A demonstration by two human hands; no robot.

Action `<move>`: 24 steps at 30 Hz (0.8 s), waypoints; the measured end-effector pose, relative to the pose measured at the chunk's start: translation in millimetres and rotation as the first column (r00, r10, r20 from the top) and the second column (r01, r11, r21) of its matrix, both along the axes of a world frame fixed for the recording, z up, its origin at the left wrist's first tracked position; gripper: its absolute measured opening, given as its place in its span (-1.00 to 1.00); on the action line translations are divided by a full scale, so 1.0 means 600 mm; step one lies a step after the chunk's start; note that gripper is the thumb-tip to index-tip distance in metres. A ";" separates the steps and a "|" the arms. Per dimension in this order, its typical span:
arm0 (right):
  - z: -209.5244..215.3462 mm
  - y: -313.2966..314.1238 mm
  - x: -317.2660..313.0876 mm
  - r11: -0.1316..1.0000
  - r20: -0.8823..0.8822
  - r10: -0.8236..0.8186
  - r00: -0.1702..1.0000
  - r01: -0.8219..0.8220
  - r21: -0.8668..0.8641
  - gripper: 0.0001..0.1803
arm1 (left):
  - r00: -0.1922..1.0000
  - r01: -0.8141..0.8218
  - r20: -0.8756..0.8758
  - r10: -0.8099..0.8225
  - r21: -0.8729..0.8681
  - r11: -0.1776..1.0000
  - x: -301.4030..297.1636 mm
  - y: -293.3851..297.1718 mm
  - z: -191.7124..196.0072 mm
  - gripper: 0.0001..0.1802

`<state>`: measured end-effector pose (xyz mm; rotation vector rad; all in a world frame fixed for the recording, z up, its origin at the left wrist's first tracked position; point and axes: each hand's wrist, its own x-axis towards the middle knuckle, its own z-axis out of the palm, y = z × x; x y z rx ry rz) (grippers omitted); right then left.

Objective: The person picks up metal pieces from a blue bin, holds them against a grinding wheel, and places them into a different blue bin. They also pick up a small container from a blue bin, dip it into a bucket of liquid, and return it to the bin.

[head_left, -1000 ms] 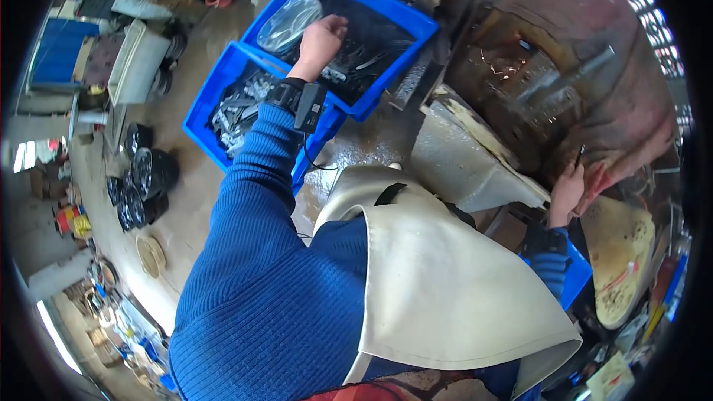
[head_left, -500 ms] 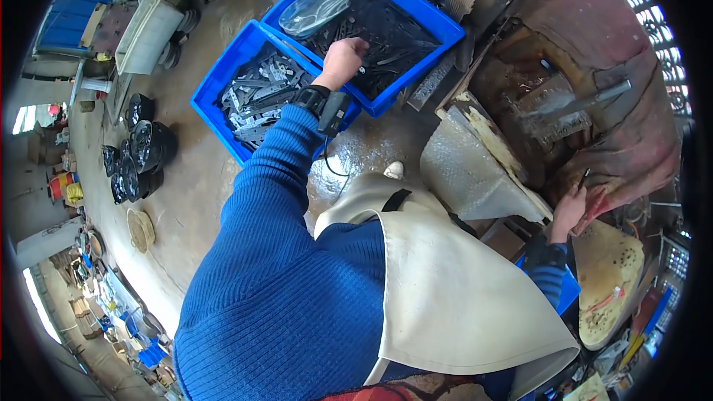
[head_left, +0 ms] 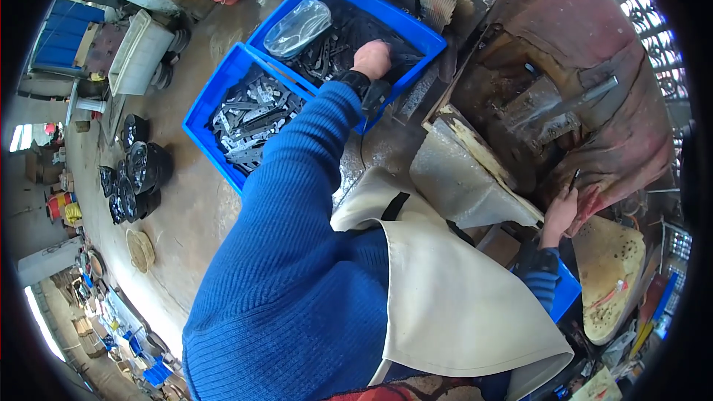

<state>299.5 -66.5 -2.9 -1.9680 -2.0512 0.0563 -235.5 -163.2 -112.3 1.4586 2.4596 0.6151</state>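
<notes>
My left hand (head_left: 373, 59) reaches down into the far blue bin (head_left: 256, 35), which holds many thin dark strips (head_left: 324, 55). Its fingers curl under, and whatever they grip is hidden. A clear plastic container (head_left: 297, 27) lies in the same bin. At the right, my right hand (head_left: 561, 212) is closed around a thin dark piece (head_left: 575, 177), whose tip sticks up above the fingers. This hand is beside the reddish draped sheet (head_left: 616, 96) and the stained hollow of a machine (head_left: 520, 96).
Left of the far bin stands a second blue bin (head_left: 199, 115) with loose grey and black strips (head_left: 256, 115). A panel covered in bubbly plastic (head_left: 453, 178) juts out before the machine. Black bags (head_left: 148, 167) and a basket (head_left: 140, 250) stand on the floor at the left.
My left hand has moved right across the far bin and lower among the strips. My right hand stays by the machine, still holding the thin dark piece. The view has shifted slightly.
</notes>
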 end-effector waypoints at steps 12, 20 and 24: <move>0.005 -0.006 -0.020 0.999 0.040 -0.009 0.999 0.011 -0.040 -0.65 | 0.914 -0.011 -0.403 -0.044 -0.133 0.991 -0.012 0.016 -0.065 -0.78; -0.007 0.004 -0.014 0.999 0.022 -0.019 1.000 0.020 -0.044 -0.63 | 0.971 -0.030 -0.237 0.035 0.025 0.999 -0.064 0.003 -0.048 -0.84; -0.008 0.004 -0.011 0.999 0.012 -0.004 1.000 0.004 -0.046 -0.63 | 0.976 -0.132 0.208 0.068 0.308 0.942 -0.112 -0.045 -0.019 -0.88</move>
